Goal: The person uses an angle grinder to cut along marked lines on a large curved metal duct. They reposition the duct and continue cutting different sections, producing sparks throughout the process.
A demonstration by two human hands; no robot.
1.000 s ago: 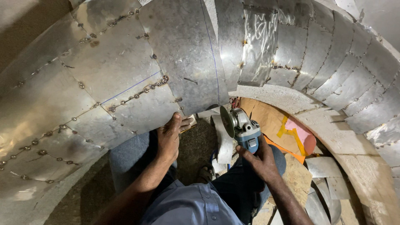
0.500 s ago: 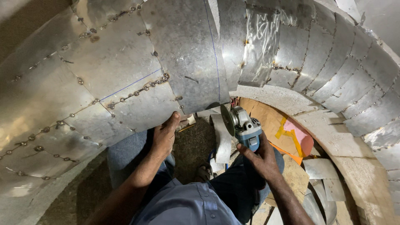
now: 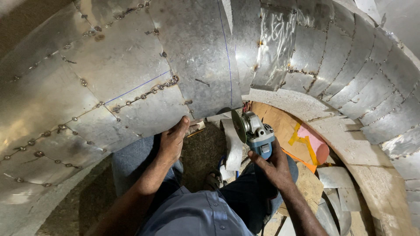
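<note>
A curved wall of overlapping riveted metal sheets (image 3: pixel 131 83) fills the upper view, with a thin blue line drawn across one sheet. My left hand (image 3: pixel 173 140) grips the lower edge of that sheet, thumb up against the metal. My right hand (image 3: pixel 273 166) holds a blue and grey angle grinder (image 3: pixel 256 131), its dark disc facing left and standing just under the sheet's bottom edge. I sit low, with blue trousers and a sandalled foot (image 3: pixel 213 180) between my hands.
A curved concrete ledge (image 3: pixel 350 140) runs along the right. Brown cardboard, a pink roll (image 3: pixel 317 146) with yellow tape and loose metal offcuts (image 3: pixel 334 185) lie below it. A bent metal strip (image 3: pixel 232 146) hangs beside the grinder. Rough dark floor (image 3: pixel 199 150) lies underfoot.
The view has shifted slightly and my left hand has slid a little up onto the sheet's edge. The grinder stays in about the same place.
</note>
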